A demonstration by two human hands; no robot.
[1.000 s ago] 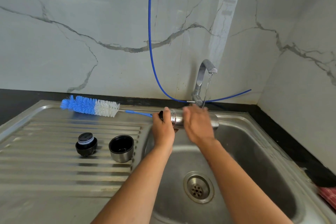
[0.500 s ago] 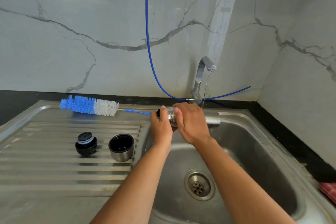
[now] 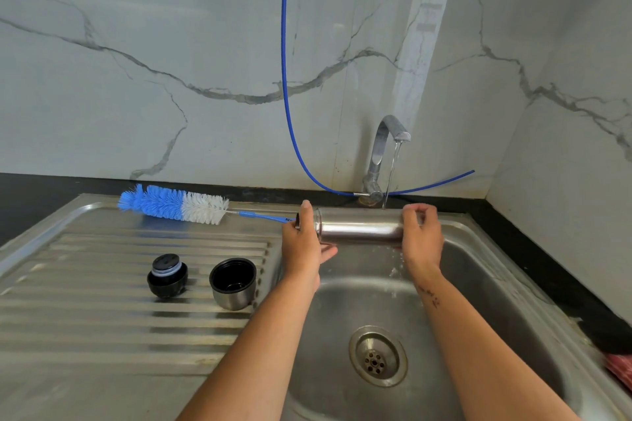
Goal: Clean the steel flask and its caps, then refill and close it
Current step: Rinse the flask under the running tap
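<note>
Steel flask (image 3: pixel 359 226) is lying sideways over the sink basin (image 3: pixel 478 284), right under the running tap (image 3: pixel 386 154). Scanning from the left: the bottle brush (image 3: pixel 174 204) is resting along the back of the draining board (image 3: pixel 102 318), and the black stopper (image 3: pixel 167 275) and the cup cap (image 3: pixel 233 282) are sitting side by side in front of it. The left hand (image 3: pixel 302 246) is gripping the flask's neck end, while the right hand (image 3: pixel 421 232) is clasping its base, water splashing beneath.
</note>
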